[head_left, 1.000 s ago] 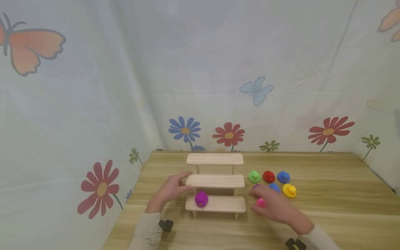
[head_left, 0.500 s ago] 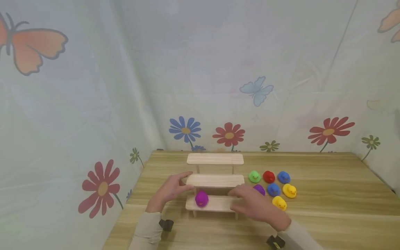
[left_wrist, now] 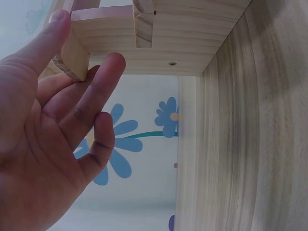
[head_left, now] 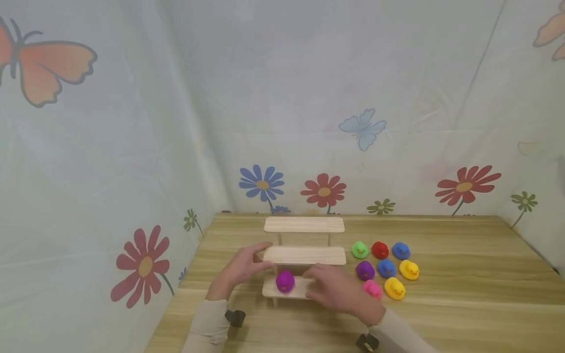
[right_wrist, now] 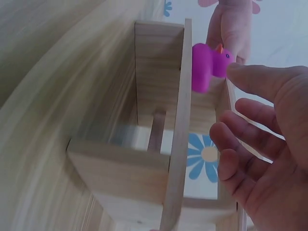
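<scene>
A three-tier wooden display shelf (head_left: 304, 255) stands on the table, with a purple rubber duck (head_left: 284, 281) on the left part of its lowest tier. My left hand (head_left: 240, 267) pinches the left end of the middle tier, thumb above the board and fingers below in the left wrist view. Over the right part of the lowest tier, my right hand (head_left: 337, 291) reaches toward the purple duck. In the right wrist view its fingers are loosely bent around nothing, and the thumb tip overlaps the duck's head.
Right of the shelf sit several more ducks on the table (head_left: 463, 274): a green duck (head_left: 359, 250), a red duck (head_left: 380, 250), two blue, two yellow, a dark purple duck (head_left: 365, 270) and a pink duck (head_left: 372, 289). A flowered curtain (head_left: 282, 98) hangs behind.
My right hand has moved left from above the pink duck to the lowest tier, close to the purple duck, uncovering the ducks beside the shelf. My left hand has kept its place.
</scene>
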Action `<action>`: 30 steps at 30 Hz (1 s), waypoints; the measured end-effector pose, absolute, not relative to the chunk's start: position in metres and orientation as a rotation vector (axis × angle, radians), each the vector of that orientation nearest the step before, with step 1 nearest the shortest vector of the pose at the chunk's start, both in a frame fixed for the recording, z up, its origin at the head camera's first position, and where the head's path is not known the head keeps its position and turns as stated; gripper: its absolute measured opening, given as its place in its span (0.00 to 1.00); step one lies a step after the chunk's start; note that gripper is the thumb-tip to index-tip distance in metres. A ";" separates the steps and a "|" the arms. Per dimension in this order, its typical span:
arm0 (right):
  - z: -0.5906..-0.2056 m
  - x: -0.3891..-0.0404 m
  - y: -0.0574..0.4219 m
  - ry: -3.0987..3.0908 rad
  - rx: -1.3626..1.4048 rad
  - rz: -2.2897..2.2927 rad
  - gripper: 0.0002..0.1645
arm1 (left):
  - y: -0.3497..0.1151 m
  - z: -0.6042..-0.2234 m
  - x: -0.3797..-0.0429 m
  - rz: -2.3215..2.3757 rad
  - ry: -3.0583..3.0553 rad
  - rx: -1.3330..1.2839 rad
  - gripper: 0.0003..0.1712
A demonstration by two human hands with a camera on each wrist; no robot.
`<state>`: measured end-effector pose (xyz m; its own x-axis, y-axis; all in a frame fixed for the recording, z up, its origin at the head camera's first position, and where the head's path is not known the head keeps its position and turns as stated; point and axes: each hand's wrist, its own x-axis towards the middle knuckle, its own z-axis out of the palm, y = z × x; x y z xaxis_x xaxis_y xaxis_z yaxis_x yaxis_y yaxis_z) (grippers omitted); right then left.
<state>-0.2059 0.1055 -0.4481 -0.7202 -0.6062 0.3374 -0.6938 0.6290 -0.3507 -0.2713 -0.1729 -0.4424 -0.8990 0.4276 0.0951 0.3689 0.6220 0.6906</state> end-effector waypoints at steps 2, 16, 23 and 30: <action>-0.447 -0.207 0.101 -2.657 1.079 0.713 0.20 | -0.173 -0.443 -0.272 1.146 2.760 0.675 0.40; -0.444 -0.210 0.074 -2.585 1.093 0.806 0.21 | -0.174 -0.443 -0.272 1.191 2.709 0.673 0.39; -0.448 -0.211 0.068 -2.597 1.080 0.792 0.23 | -0.173 -0.444 -0.272 1.182 2.721 0.676 0.38; -0.450 -0.212 0.064 -2.598 1.090 0.772 0.25 | -0.173 -0.444 -0.272 1.202 2.713 0.665 0.38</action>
